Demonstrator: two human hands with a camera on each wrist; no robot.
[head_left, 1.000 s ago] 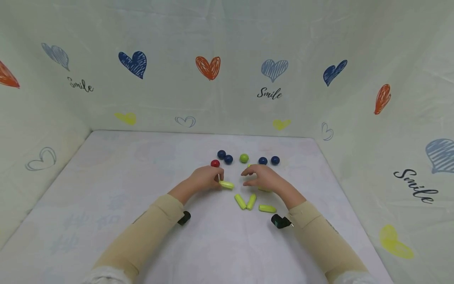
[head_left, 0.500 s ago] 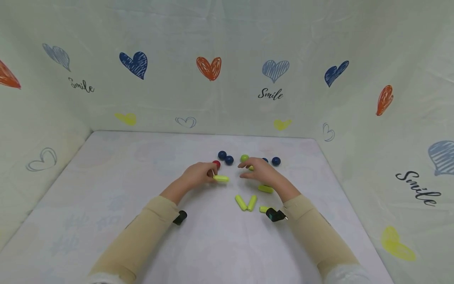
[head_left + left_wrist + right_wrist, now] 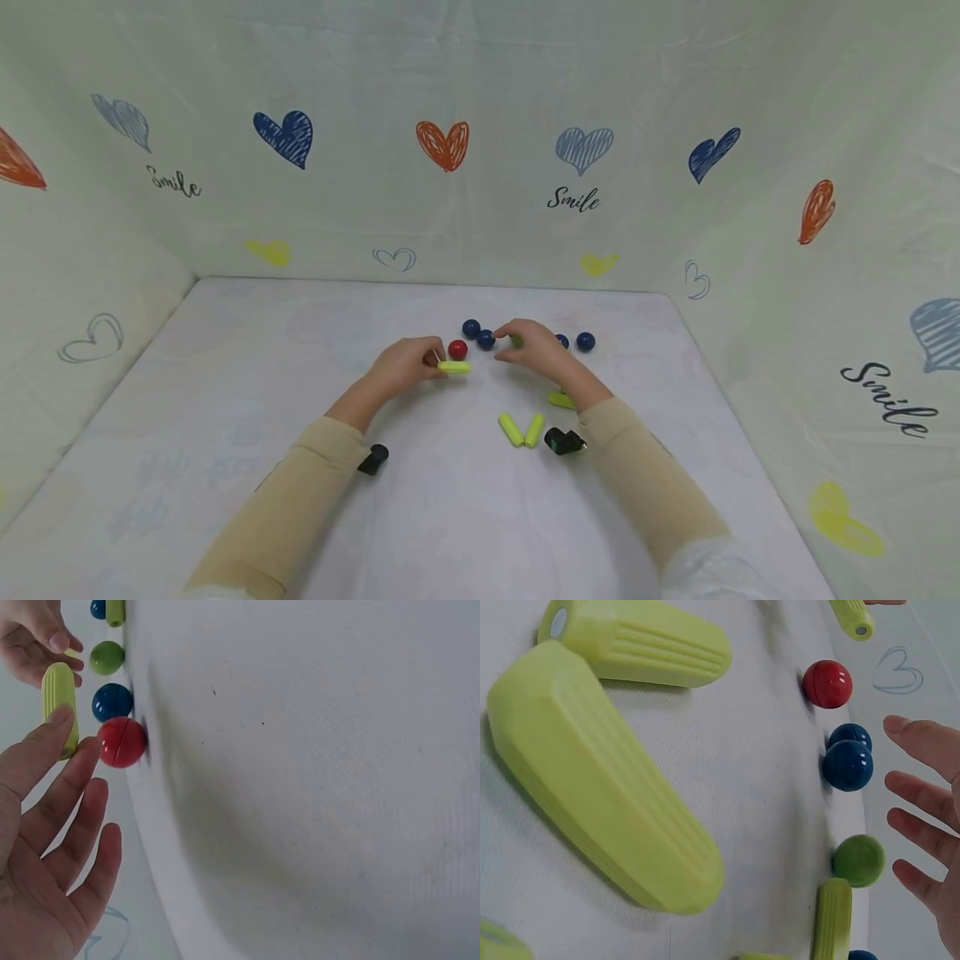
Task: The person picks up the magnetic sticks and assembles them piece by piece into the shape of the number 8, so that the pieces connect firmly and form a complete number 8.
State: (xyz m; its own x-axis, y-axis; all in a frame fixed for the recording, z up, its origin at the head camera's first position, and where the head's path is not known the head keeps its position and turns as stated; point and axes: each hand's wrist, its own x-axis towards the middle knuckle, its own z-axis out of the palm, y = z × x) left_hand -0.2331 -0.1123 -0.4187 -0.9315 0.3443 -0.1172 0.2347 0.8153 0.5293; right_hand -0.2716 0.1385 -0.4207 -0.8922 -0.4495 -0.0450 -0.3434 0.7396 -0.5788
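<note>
Left hand: your left hand pinches a yellow-green peg at its left end; the fingers lie fairly straight in the left wrist view, one fingertip on the peg's ribbed side.
Peg's lie: its long axis runs left to right across the counter, free end pointing right toward the other hand.
Red ball: the red ball sits just beyond the peg, on its far side, close to your left fingertips.
Blue pair: two blue balls rest touching, just right of the red one.
Green ball: the green ball lies under the curve of your right fingers; from the head camera only a sliver shows.
Right hand: your right hand hovers over the row of balls, fingers spread and relaxed, holding nothing, and it is the nearer hand to the green ball.
Loose pegs: two pegs in a V lie nearer you, apart from both hands.
Hidden: your right wrist covers part of another peg and one blue ball; whether the fingertips touch the green ball you cannot tell.
</note>
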